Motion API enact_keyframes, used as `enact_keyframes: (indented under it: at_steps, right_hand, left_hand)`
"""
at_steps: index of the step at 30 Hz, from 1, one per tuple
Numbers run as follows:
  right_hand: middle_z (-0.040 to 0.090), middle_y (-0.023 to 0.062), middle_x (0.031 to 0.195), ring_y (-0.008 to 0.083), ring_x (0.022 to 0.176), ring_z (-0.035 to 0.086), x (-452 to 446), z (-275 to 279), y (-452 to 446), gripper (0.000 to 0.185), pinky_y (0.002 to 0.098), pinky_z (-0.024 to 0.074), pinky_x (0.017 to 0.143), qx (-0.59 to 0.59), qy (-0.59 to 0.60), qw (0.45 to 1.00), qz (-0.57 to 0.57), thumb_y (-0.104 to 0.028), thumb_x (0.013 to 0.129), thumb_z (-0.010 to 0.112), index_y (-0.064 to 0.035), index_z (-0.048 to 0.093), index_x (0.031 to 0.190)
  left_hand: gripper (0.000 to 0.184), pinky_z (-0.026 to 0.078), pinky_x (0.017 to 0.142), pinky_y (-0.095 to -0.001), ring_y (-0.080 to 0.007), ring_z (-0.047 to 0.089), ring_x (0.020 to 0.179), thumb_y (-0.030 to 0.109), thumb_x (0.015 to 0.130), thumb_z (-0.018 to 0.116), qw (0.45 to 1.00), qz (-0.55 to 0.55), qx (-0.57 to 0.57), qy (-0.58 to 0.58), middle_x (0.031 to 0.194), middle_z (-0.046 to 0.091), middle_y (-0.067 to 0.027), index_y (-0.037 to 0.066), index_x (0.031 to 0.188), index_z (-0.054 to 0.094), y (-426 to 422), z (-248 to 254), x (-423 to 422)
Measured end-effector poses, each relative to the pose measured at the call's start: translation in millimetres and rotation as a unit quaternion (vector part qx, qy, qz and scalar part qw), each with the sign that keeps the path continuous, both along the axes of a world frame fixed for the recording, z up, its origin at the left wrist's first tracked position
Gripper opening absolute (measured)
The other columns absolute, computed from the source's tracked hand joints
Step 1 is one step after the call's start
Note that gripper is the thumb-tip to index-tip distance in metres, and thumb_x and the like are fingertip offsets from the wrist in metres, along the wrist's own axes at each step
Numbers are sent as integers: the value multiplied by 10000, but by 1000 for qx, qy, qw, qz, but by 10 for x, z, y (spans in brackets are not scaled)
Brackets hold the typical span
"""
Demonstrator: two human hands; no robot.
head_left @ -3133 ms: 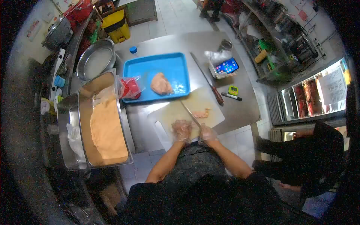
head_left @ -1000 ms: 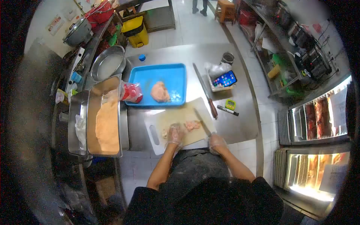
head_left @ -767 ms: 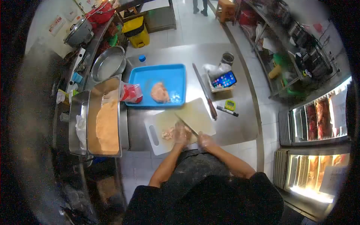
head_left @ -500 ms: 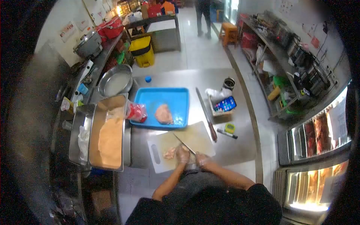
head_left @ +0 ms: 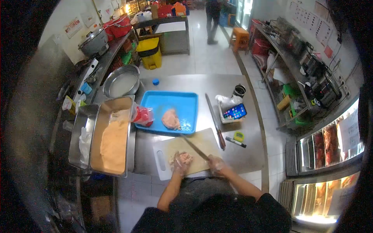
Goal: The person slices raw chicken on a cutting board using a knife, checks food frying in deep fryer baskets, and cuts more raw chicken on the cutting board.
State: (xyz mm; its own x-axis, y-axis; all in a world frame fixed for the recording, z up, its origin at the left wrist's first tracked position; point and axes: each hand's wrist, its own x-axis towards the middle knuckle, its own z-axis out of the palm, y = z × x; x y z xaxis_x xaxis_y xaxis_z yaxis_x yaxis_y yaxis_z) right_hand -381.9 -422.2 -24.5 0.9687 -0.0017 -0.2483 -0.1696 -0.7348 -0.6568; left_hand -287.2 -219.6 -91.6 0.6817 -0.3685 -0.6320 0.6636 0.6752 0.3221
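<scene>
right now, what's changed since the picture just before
The left hand has moved left over the cutting board, to the cut meat. The right hand has shifted slightly right, still holding the knife. The blue tray, the large meat piece on it and the phone stayed put.

Pale tiled floor, dark strip running across it. Brushed steel worktable in middle, catching glare. Light wall on left side of view, printed notices on it; right wall carries paper sheets (print too small to read). Steel shelving along right wall. Yellow bin near low back counter. Orange stool farther right. Two lit display fridges, upper and lower, glowing at right. Small warm light far back.
</scene>
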Motion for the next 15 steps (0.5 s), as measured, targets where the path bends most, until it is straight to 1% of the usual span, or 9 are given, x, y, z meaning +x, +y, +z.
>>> enact_keyframes:
  at_steps: [2,5,6,7,8,10,11,12,15]
  right_hand:
    - [561,251,818,439,751,559,-110,-48,-186,281,503,432,654,11,6,999,-37,-294,873,502,-16,482,912]
    - [596,263,845,435,802,583,-292,-321,-360,352,499,444,692,68,116,984,-114,-337,886,508,4,502,975]
    - [606,261,857,432,814,589,-361,-341,-422,367,497,449,700,92,155,973,-141,-344,887,509,7,506,994]
    - [616,262,916,419,858,600,-463,-759,-488,389,491,463,729,153,163,960,-171,-350,893,503,9,533,1038]
    - [618,258,911,414,855,602,-465,-803,-490,384,489,466,732,85,184,972,-119,-349,891,503,6,547,1028]
    - [621,250,902,404,850,606,-459,-859,-493,375,484,472,736,-51,222,974,-18,-348,887,502,-1,575,1008]
    - [629,229,899,392,851,611,-431,-881,-448,377,471,479,732,-139,213,961,110,-359,881,493,-12,607,975]
    - [631,220,894,386,848,613,-423,-788,-391,370,470,479,736,-113,201,972,46,-361,876,493,-23,612,967]
    - [633,200,885,369,851,612,-382,-485,-313,344,472,470,769,2,200,978,-63,-372,855,494,-64,636,912]
  left_hand:
    - [324,517,555,-303,-208,602,621,377,897,466,998,-29,34,-54,722,610,-42,95,814,602,-12,-636,17]
    - [230,502,533,-286,-148,595,616,309,877,507,976,-97,165,-108,717,611,-27,105,866,613,-44,-580,31]
    - [218,498,527,-299,-157,594,606,296,863,528,851,-177,440,-227,718,613,-41,93,877,604,-108,-838,42]
    - [211,494,521,-312,-166,593,596,283,850,548,632,-236,665,-321,719,615,-55,80,888,596,-152,-1338,76]
    - [212,491,514,-324,-175,592,586,269,836,569,343,-268,817,-379,720,617,-68,67,899,587,-153,-1640,68]
    - [310,486,649,-414,-305,586,764,213,737,664,590,-181,601,-508,872,594,-178,27,962,559,-83,-1191,-150]
    - [350,477,689,-434,-330,573,823,206,708,682,508,-185,648,-536,916,579,-198,25,981,557,-198,-771,-227]
    - [394,469,728,-454,-356,559,883,200,680,700,421,-189,689,-559,959,565,-218,23,1001,556,-282,-554,-267]
    - [474,450,788,-451,-384,514,940,208,634,717,459,-172,684,-540,969,541,-220,7,1032,554,-332,-639,-278]
